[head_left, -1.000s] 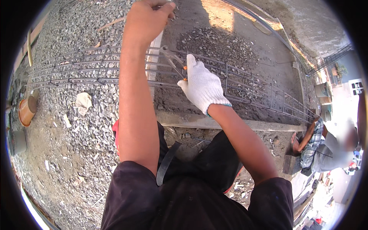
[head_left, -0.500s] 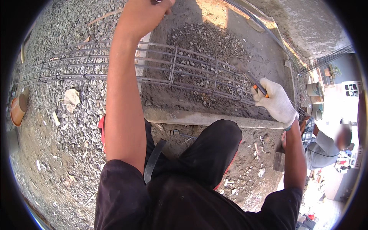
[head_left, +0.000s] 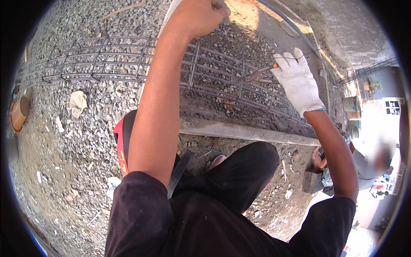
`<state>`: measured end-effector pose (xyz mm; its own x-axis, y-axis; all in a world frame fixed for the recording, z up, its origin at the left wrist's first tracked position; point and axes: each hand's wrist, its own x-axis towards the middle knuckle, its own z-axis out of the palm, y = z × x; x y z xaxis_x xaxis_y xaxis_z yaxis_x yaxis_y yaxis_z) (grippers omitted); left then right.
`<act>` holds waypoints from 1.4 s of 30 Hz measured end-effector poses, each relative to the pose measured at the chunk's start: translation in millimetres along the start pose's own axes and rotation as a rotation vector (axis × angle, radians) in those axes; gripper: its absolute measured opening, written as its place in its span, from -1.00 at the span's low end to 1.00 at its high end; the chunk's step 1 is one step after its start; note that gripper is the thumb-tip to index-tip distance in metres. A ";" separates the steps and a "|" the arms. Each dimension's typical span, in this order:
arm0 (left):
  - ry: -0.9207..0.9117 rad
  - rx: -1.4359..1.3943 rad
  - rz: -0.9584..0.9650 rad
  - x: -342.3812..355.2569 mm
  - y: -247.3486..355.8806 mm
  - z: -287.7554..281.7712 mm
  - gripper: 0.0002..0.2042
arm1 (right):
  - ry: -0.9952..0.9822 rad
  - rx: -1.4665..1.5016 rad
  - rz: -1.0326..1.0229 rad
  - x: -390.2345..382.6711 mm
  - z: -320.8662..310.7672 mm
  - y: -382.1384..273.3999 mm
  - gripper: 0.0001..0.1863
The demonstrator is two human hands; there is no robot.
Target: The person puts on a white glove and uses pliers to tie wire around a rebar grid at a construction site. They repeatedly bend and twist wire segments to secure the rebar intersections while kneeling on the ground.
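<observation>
My gloved right hand [head_left: 295, 77] holds a pair of pincers [head_left: 260, 74] with orange on the handles, jaws pointing left over the rebar cage. The fingers of the white glove reach forward, and a thin dark wire [head_left: 314, 52] runs past their tips. The long rebar cage [head_left: 115, 58], made of steel bars with square stirrups, stretches from left to right under both arms. My bare left hand [head_left: 203, 17] is at the upper edge beyond the cage, its fingers curled; what they hold, if anything, is hidden.
Gravel [head_left: 98, 115] covers the left side. A concrete edge [head_left: 248, 132] runs between my knees and the cage. An orange-brown bucket [head_left: 19, 113] stands at far left. More rebar [head_left: 368, 70] lies at the upper right. Another person [head_left: 370, 162] sits at the right.
My left arm has shifted right. My right hand has moved up and its fingers have straightened, while the pincers have swung to point left. The thin wire now shows by the glove.
</observation>
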<state>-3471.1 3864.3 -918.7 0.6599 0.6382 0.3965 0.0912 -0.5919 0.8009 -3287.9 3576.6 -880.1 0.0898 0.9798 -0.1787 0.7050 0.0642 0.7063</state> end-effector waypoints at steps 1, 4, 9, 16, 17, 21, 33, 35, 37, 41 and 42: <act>-0.056 0.018 0.015 1.6 -3.3 -0.4 -0.60 | -0.019 -0.019 0.004 1.0 -4.3 -1.7 -0.63; -0.268 0.136 0.041 1.7 -9.9 -0.1 -0.58 | -0.002 0.015 -0.013 -0.3 -9.0 -3.8 -0.61; -0.839 0.614 0.037 -19.6 11.8 53.5 -0.10 | -0.089 -0.017 -0.024 8.9 -21.2 -4.2 -0.73; -0.599 0.827 0.455 -64.6 -65.6 129.1 -0.19 | -0.428 0.216 0.031 35.3 -67.5 -7.5 -0.72; -0.585 0.815 0.465 -65.8 -68.2 130.5 -0.24 | -0.446 0.259 0.043 36.4 -65.5 -6.5 -0.66; -0.581 0.720 0.454 -63.7 -66.1 130.9 -0.37 | -0.509 0.345 0.037 37.2 -48.0 5.0 -0.55; -0.515 0.669 0.492 -64.7 -71.0 141.4 -0.52 | -0.729 1.227 0.532 -9.7 -13.6 -51.5 -0.63; -0.525 0.685 0.475 -65.3 -76.2 136.9 -0.54 | -0.654 0.885 0.417 3.6 -32.1 -49.6 -0.61; -0.532 0.675 0.444 -61.8 -76.1 130.3 -0.55 | -0.668 0.676 0.318 16.0 -43.6 -35.0 -0.58; -0.569 0.696 0.442 -59.3 -73.5 136.2 -0.54 | -0.622 0.364 0.171 33.1 -61.0 -17.5 -0.65; -0.573 0.701 0.440 -56.9 -73.8 137.4 -0.54 | -0.594 0.314 0.142 35.1 -61.9 -16.3 -0.67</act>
<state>-3412.9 3804.0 -1062.0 0.9830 0.0689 0.1703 0.0492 -0.9919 0.1169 -3339.8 3621.6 -855.4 0.5038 0.6990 -0.5075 0.8203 -0.2030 0.5347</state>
